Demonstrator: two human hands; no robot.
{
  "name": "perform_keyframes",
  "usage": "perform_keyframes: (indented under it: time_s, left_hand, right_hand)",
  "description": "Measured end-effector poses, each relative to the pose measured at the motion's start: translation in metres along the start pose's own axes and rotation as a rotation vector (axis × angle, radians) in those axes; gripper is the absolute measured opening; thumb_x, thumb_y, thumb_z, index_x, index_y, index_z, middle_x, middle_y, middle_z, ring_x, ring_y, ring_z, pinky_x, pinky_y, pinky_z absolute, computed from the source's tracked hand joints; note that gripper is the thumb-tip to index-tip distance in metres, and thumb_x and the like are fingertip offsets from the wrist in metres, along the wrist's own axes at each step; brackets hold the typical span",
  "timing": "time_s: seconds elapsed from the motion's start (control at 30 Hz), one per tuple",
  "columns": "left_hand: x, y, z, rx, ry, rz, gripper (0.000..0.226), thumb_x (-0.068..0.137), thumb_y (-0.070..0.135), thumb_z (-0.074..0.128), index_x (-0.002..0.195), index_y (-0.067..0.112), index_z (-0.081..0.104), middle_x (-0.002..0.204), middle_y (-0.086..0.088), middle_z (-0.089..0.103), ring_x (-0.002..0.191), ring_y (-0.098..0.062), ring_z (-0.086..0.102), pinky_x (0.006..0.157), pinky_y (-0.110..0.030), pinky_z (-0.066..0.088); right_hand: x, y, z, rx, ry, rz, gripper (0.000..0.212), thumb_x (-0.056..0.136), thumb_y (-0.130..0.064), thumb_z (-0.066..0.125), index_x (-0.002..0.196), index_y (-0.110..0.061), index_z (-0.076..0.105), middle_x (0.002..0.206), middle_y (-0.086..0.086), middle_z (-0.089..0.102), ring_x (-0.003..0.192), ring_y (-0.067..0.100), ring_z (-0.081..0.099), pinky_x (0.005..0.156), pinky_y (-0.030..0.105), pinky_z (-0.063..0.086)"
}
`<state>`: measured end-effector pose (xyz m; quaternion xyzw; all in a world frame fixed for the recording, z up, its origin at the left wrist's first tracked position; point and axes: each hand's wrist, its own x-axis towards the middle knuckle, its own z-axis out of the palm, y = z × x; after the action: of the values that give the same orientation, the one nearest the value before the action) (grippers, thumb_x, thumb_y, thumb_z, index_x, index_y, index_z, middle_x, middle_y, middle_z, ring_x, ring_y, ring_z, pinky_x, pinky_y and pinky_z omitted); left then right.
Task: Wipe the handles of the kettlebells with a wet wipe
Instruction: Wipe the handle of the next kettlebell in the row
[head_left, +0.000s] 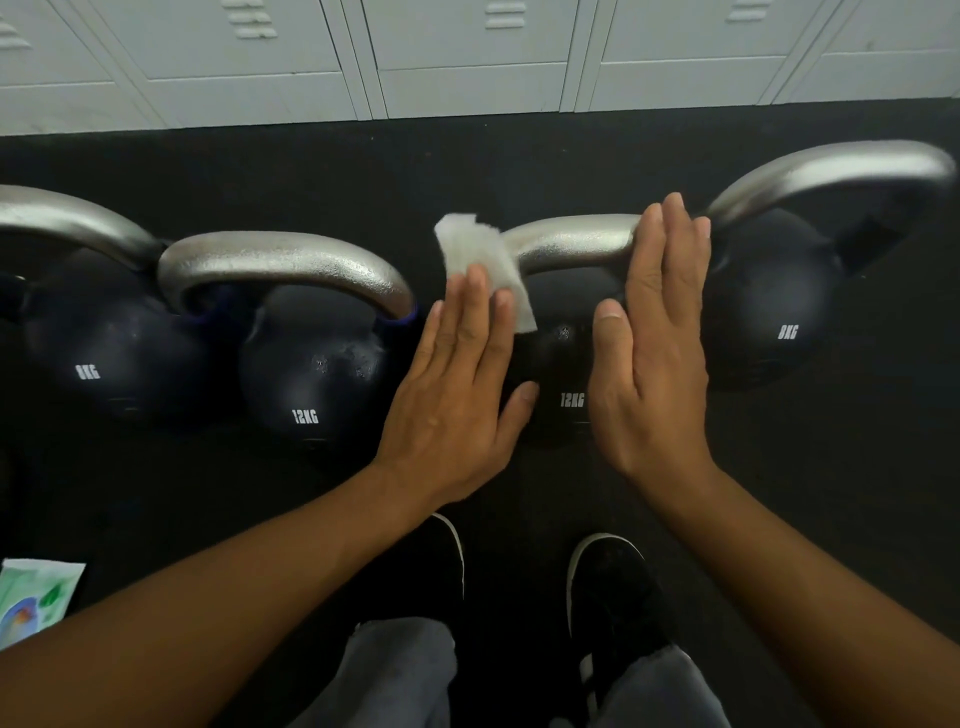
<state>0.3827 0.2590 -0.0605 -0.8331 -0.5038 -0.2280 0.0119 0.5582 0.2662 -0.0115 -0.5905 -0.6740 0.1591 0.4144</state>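
Several black kettlebells with silver handles stand in a row on the dark floor. The one in front of me is marked 12KG (563, 364), and its handle (571, 241) runs between my hands. A white wet wipe (480, 260) is draped over the handle's left end. My left hand (462, 384) lies flat with straight fingers pressing on the wipe. My right hand (654, 332) is flat too, its straight fingers resting over the handle's right end. Another 12KG kettlebell (311, 374) stands to the left, and 8KG kettlebells stand at the far left (104, 353) and right (774, 312).
Grey lockers (467, 57) line the wall just behind the kettlebells. A green and white wipes packet (36, 597) lies on the floor at the lower left. My two black shoes (608, 582) stand on the black rubber floor (363, 161) below my hands.
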Motion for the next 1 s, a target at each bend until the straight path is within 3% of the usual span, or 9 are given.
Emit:
perform_keyframes:
  time_s: [0.27,0.5,0.57,0.63,0.8,0.87,1.0]
  left_hand:
    - [0.041,0.025,-0.030,-0.009,0.057,0.088,0.068,0.109,0.041,0.029,0.158,-0.005,0.020,0.167,-0.027,0.018,0.158,-0.041,0.013,0.128,-0.055,0.016]
    - [0.043,0.023,-0.033,-0.278,0.110,-0.097,0.067,0.107,0.032,0.043,0.158,-0.005,0.023,0.166,-0.023,0.024,0.157,-0.033,0.020,0.125,-0.052,0.025]
    - [0.042,0.025,-0.033,-0.382,0.131,-0.175,0.065,0.106,0.033,0.042,0.158,-0.004,0.025,0.164,-0.022,0.027,0.154,-0.030,0.027,0.125,-0.044,0.028]
    - [0.047,0.027,-0.036,-0.462,0.166,-0.248,0.060,0.106,0.034,0.038,0.155,-0.001,0.033,0.158,-0.016,0.038,0.145,-0.022,0.039,0.120,-0.028,0.031]
    - [0.059,0.023,-0.038,-0.638,0.162,-0.515,0.043,0.108,0.042,0.027,0.134,0.019,0.051,0.123,0.004,0.057,0.108,0.005,0.053,0.090,-0.002,0.033]
    - [0.056,0.020,-0.033,-0.727,0.098,-0.648,0.030,0.112,0.040,0.025,0.121,0.026,0.050,0.110,0.007,0.058,0.099,0.015,0.052,0.083,0.001,0.033]
    - [0.054,0.020,-0.030,-0.823,0.068,-0.736,0.026,0.113,0.039,0.024,0.108,0.031,0.049,0.101,0.006,0.059,0.094,0.007,0.055,0.078,-0.002,0.037]
  right_hand:
    - [0.000,0.003,-0.002,-0.035,-0.015,-0.012,0.064,0.107,-0.026,0.029,0.165,-0.005,0.011,0.175,0.011,0.004,0.163,0.028,-0.005,0.132,0.050,0.006]
    - [-0.002,0.000,-0.004,-0.055,-0.027,-0.024,0.065,0.107,-0.027,0.031,0.165,-0.005,0.013,0.175,0.010,0.005,0.163,0.028,-0.006,0.132,0.049,0.006]
    - [-0.002,-0.002,-0.005,-0.065,-0.035,-0.040,0.064,0.107,-0.028,0.030,0.165,-0.005,0.016,0.175,0.009,0.007,0.163,0.030,-0.006,0.132,0.047,0.004]
    - [0.000,-0.003,-0.006,-0.085,-0.037,-0.061,0.063,0.108,-0.029,0.030,0.165,-0.005,0.019,0.175,0.010,0.010,0.163,0.030,-0.004,0.132,0.043,0.003]
    - [0.001,-0.003,-0.004,-0.093,-0.032,-0.080,0.062,0.108,-0.028,0.031,0.164,-0.004,0.022,0.174,0.011,0.014,0.163,0.031,-0.002,0.132,0.047,0.006]
    - [0.000,-0.002,-0.004,-0.089,-0.027,-0.086,0.061,0.108,-0.027,0.032,0.164,-0.004,0.022,0.174,0.010,0.014,0.163,0.031,-0.001,0.132,0.047,0.007]
    - [0.001,0.001,-0.003,-0.095,-0.023,-0.097,0.061,0.107,-0.024,0.033,0.164,-0.004,0.022,0.174,0.010,0.015,0.163,0.031,-0.001,0.132,0.046,0.007]
